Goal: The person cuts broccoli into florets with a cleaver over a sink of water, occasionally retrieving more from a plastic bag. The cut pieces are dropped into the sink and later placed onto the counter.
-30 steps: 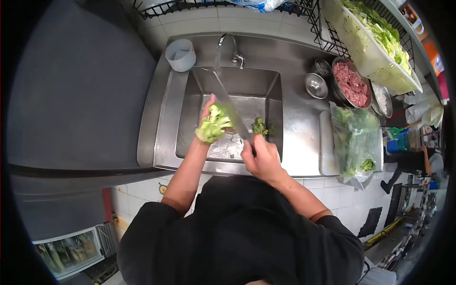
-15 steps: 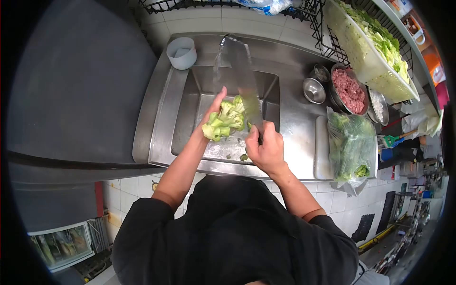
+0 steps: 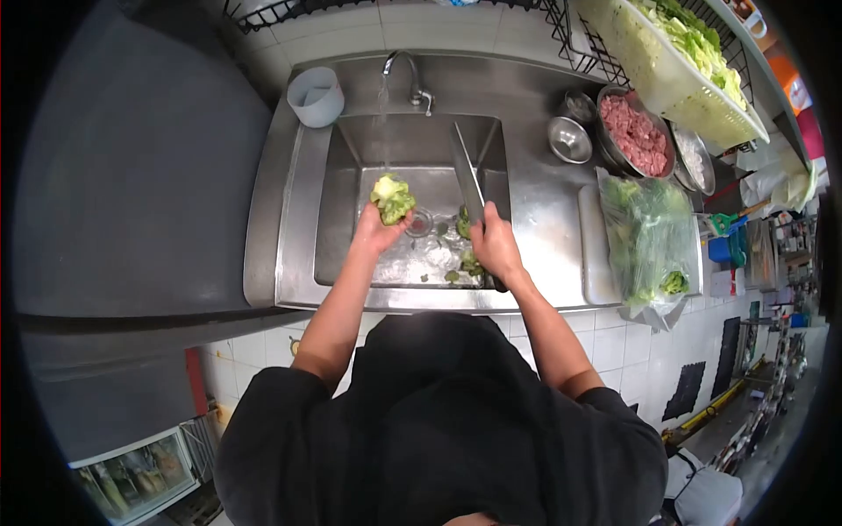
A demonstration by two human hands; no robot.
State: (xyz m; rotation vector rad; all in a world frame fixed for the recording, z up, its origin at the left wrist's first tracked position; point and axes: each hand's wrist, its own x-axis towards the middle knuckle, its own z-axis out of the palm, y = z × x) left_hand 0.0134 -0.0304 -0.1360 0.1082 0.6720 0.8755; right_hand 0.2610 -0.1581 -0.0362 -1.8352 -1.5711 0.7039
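Over the left part of the steel sink [image 3: 351, 254], my left hand [image 3: 381, 231] is closed around a piece of broccoli [image 3: 392, 198], its pale cut stem facing up. My right hand [image 3: 498, 247] grips the handle of a large kitchen knife [image 3: 467, 171], whose blade points away from me along the sink's right side. Knife and held broccoli are apart. Cut broccoli florets [image 3: 471, 261] and small green scraps lie on the sink floor beneath and beside the knife. A thin stream of water runs from the faucet [image 3: 405, 66] behind the broccoli.
A white plastic container [image 3: 316, 98] stands at the back left corner. On the right counter are small metal bowls [image 3: 570, 140], a bowl of raw meat [image 3: 633, 136], a white cutting board [image 3: 594, 250] and bagged broccoli [image 3: 649, 237]. A basket of leafy greens [image 3: 680, 79] hangs above.
The broccoli in my left hand has moved left, away from the knife, and looks smaller. The knife has lowered to the right, and more pieces lie in the sink. The faucet now shows.
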